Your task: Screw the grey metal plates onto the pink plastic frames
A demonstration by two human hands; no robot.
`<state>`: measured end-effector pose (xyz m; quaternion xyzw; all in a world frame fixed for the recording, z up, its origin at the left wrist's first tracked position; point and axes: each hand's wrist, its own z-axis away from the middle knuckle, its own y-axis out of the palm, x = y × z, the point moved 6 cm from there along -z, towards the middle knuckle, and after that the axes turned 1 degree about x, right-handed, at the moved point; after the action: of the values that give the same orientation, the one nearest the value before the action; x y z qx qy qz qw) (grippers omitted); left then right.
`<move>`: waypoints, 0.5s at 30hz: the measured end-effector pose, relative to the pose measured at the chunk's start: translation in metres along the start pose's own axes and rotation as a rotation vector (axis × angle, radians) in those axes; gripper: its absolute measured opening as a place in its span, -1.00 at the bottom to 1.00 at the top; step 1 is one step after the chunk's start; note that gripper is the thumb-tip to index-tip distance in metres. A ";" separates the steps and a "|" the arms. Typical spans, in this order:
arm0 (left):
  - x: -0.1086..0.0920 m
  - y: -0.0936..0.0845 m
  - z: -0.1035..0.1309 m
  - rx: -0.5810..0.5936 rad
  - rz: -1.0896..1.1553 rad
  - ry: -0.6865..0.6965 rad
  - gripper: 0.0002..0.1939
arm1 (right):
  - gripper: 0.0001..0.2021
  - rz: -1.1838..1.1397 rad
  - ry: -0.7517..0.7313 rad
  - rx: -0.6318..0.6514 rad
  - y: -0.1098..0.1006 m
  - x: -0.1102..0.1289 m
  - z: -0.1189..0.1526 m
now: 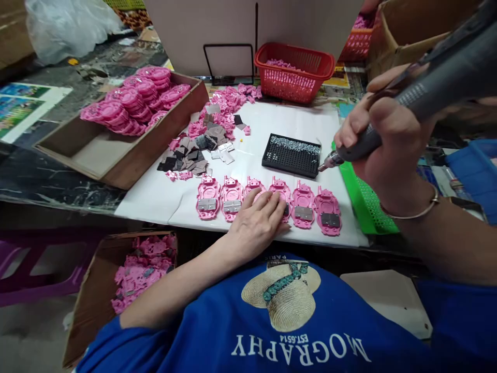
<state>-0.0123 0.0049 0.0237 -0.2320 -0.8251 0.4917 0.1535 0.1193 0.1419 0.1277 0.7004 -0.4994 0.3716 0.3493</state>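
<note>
The left hand point(257, 220) lies palm down, its fingers straight and slightly spread, over the third and fourth in a row of six pink shells point(303, 199) along the near edge of the table. The right hand point(388, 129) is closed around an electric screwdriver point(438, 85), whose tip points down just beside the black screw tray point(289, 168); whether the tip carries a screw, I cannot tell at this size. For good work, I would press each shell flat, keep the fingertips away from the screw hole, and bring the driver upright before giving any force.

The surface is a white sheet point(155, 207), with grey and black plates point(194, 150) heaped on the left. Beyond stand a cardboard tray point(116, 168) with stacked pink shells and a red basket point(297, 88). At right is a green basket point(359, 207), and below, a purple stool point(58, 287).
</note>
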 end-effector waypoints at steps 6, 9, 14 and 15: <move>-0.005 0.006 -0.002 0.038 -0.023 0.042 -0.68 | -0.73 -0.046 -0.036 0.014 0.027 -0.028 -0.022; -0.013 0.010 -0.007 -0.005 0.020 0.070 -0.67 | -0.77 -0.101 -0.084 0.045 0.042 -0.042 -0.033; -0.014 0.014 -0.006 -0.021 0.066 0.058 -0.65 | -0.67 -0.070 -0.071 0.054 0.054 -0.066 -0.043; -0.014 0.014 -0.006 -0.018 0.071 0.055 -0.64 | -0.65 -0.056 -0.061 0.057 0.054 -0.071 -0.044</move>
<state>0.0051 0.0072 0.0139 -0.2762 -0.8162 0.4827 0.1565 0.0436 0.1970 0.0938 0.7346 -0.4792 0.3542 0.3244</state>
